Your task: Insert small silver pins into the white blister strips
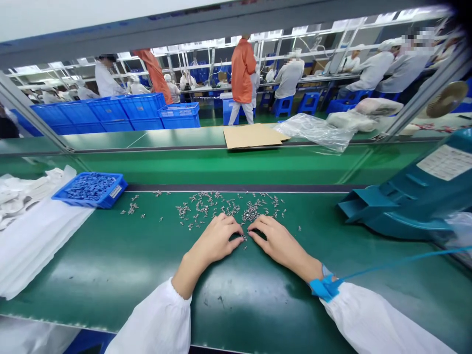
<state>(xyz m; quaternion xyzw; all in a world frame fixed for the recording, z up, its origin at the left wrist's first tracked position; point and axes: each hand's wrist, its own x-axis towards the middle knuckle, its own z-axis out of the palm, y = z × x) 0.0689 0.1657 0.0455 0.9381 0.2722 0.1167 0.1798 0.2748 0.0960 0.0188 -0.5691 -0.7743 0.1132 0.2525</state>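
Observation:
Many tiny silvery metal parts (224, 206) lie scattered on the green work surface (110, 260) in front of me. My left hand (217, 238) and my right hand (275, 241) rest palm down side by side at the near edge of the scatter, fingertips almost meeting over a few parts (244, 238). Whether either hand pinches a part is hidden by the curled fingers. A blue wrist strap (324, 287) with a blue cord circles my right wrist. Both sleeves are white.
A shallow blue tray (90, 189) of small grey parts sits at the left, beside white cloth sheets (33, 231). A teal machine housing (413, 196) stands at the right. Beyond lie cardboard (252, 135), plastic bags (317, 130), blue crates (110, 110) and several workers.

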